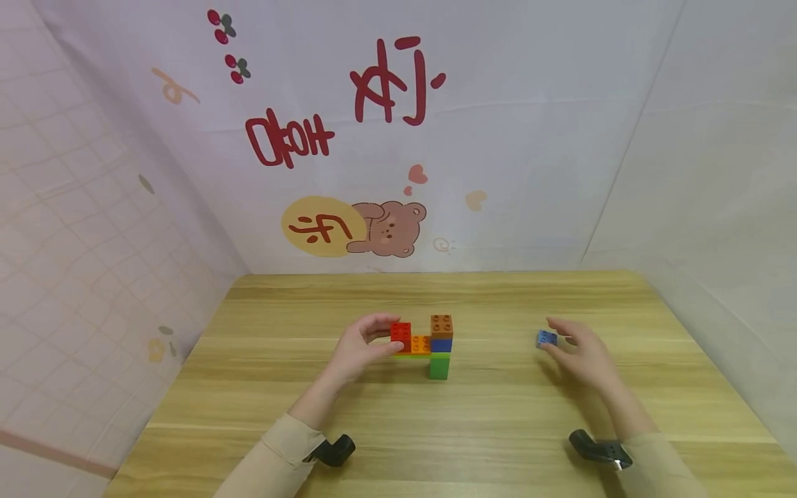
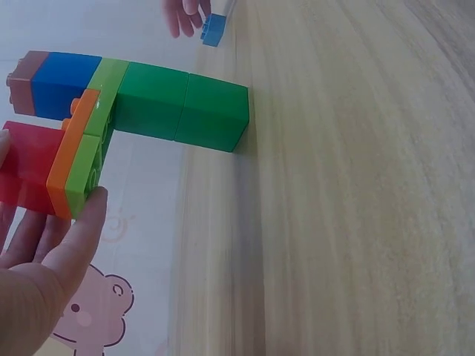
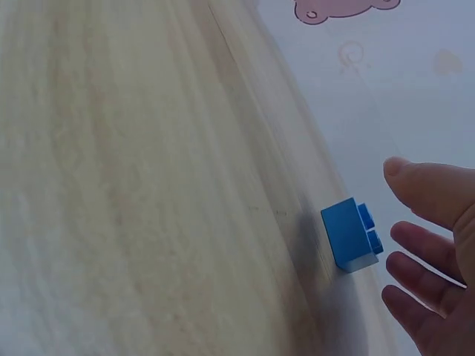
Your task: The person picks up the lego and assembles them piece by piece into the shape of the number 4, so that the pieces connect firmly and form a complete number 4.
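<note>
A structure of toy building blocks stands upright on the table, with two stacked green blocks (image 2: 182, 105) as its column. Above them come light green plates (image 2: 110, 78), a dark blue block (image 1: 441, 345) and a brown block (image 1: 441, 326) on top. An orange plate (image 1: 420, 344) juts out to the left and bears a red block (image 1: 401, 334). My left hand (image 1: 361, 348) holds that red block between thumb and fingers, one finger under the overhang. On the right, my right hand (image 1: 584, 354) hovers with spread fingers beside a small light blue block (image 3: 350, 234) on the table, apparently not touching it.
The wooden table (image 1: 486, 422) reaches back to a white cloth wall (image 1: 529, 159) printed with a bear and red characters. Cloth also hangs on the left and right sides. A black wrist device (image 1: 335, 451) shows near the left sleeve, another (image 1: 599, 451) near the right.
</note>
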`<state>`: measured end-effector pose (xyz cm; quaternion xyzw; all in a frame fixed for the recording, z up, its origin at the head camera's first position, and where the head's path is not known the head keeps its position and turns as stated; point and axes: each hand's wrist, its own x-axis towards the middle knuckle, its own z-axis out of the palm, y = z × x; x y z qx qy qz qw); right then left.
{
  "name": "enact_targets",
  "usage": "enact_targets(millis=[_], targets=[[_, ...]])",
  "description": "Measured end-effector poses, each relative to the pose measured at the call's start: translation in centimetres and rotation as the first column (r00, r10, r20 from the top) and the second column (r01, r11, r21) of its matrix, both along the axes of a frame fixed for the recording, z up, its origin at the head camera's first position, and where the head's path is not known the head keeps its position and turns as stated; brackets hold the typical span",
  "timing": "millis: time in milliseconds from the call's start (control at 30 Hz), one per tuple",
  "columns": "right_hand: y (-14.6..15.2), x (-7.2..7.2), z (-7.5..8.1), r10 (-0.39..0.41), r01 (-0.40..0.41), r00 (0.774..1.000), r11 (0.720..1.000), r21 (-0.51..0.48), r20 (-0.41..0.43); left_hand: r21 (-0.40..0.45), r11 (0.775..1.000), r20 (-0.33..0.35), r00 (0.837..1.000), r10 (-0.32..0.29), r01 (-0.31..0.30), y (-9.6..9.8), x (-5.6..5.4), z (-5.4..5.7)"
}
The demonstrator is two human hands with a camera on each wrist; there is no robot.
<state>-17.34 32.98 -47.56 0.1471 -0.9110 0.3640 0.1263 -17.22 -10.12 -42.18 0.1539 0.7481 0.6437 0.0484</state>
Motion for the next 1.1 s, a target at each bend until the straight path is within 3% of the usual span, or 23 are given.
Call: enact_targets(millis=[333,833,1100], targets=[[0.7,-0.5,-0.3,-0.014,0.011,0.995,1.0,0.029,0.095,0.0,1.0,-0.041,0.999,0.002,-0.002,-0.2,0.2,-0.3],[1.2,-0.7,-0.7,-0.04,0.032,0.992,0.997,0.064,0.121,0.003,1.0,-0.05,0.999,0.004,-0.004,-0.3,0.1,-0.3],[-0.2,-0.4,0.5,0.005,-0.008,0.995,0.999,0.034,0.101,0.009,1.0,-0.047,0.999,0.002,-0.001,-0.3,0.1,-0.3]])
